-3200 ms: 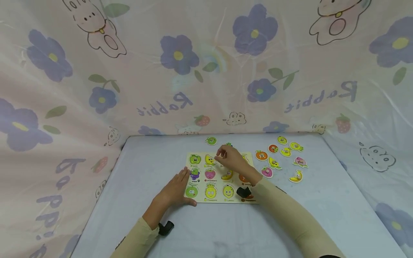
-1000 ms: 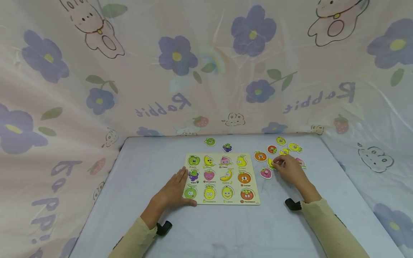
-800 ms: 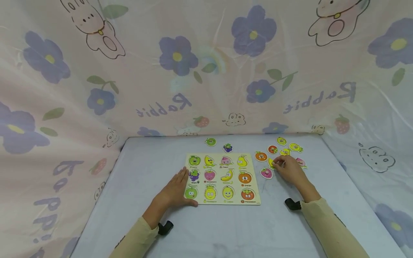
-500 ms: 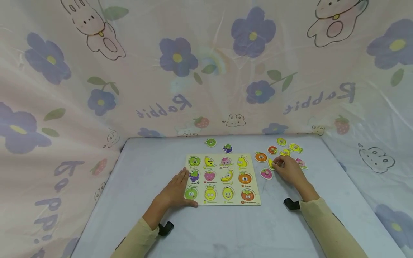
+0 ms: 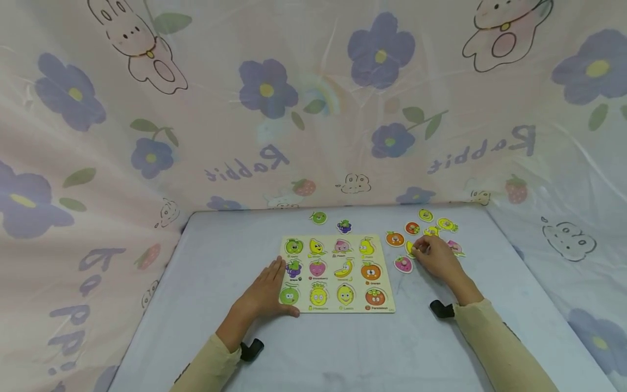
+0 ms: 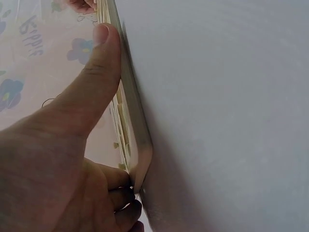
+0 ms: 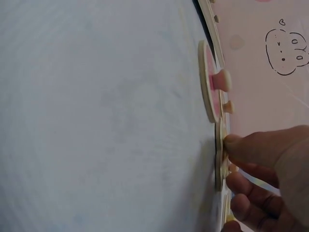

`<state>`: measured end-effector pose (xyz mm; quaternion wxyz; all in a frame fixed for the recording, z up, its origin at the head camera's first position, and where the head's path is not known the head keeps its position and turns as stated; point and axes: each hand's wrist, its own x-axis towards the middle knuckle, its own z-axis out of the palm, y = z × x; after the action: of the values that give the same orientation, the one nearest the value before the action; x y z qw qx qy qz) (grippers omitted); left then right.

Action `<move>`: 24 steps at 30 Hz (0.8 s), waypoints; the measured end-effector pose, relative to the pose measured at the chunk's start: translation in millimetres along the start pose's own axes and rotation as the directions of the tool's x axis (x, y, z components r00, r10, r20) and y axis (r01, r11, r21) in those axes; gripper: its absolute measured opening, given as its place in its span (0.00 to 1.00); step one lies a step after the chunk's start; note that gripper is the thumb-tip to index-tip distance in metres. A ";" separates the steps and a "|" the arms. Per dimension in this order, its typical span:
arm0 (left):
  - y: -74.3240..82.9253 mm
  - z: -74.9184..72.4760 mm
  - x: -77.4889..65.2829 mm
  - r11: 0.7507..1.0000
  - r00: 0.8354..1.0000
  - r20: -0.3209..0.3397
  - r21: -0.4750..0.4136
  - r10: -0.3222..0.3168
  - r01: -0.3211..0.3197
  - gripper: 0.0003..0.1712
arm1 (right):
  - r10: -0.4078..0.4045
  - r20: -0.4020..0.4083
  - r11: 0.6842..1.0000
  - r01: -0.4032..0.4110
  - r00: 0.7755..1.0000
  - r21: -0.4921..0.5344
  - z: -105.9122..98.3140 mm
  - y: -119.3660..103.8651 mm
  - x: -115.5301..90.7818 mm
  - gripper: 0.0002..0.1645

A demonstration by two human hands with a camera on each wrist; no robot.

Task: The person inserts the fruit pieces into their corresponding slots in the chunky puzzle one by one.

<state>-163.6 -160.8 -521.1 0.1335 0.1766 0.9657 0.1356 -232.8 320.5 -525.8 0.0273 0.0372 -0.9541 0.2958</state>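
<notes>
"Pinching is being done by which hand?"

"By the right hand point(image 5: 437, 255), the nearer one. The yellow piece point(image 5: 410, 249) is being pinched between thumb and fingers, low against the tabletop point(image 5: 343, 354)."

"Where is the piece being seen from those fingers?"

"At their tips, its visible part being shown on their left. Its long axis is being hidden by the hand and cannot be told."

"And from the board point(image 5: 359, 294)?"

"To the right, apart, the strawberry piece point(image 5: 403, 264) and the orange piece point(image 5: 394, 239) being set nearer the board."

"How is the left hand point(image 5: 264, 288) being used?"

"The board's left edge is being touched by its straight fingers, the near edge by its thumb."
</notes>
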 end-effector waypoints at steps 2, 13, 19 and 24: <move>-0.1 0.5 0.3 1.000 1.000 -0.003 0.002 0.002 -0.002 0.82 | -0.004 -0.008 1.000 0.004 1.000 -0.001 -0.2 0.9 0.5 0.10; 1.9 -1.4 1.0 1.000 1.000 0.004 -0.002 -0.006 0.006 0.82 | 0.008 -0.005 1.000 -0.008 1.000 0.008 -4.5 -9.8 2.0 0.12; 3.6 -3.8 -0.7 1.000 1.000 0.000 -0.025 -0.001 0.001 0.82 | -0.054 -0.033 0.998 0.055 0.998 0.017 -2.5 -18.6 3.4 0.09; 5.3 -7.0 -2.9 0.998 1.000 -0.005 -0.060 0.004 -0.004 0.81 | -0.090 -0.041 0.996 0.091 0.995 0.022 0.8 -26.2 5.7 0.09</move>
<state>-161.6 -158.6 -512.4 0.1360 0.1743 0.9612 0.1652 -236.2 298.2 -511.4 0.0595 0.0750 -0.9471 0.3062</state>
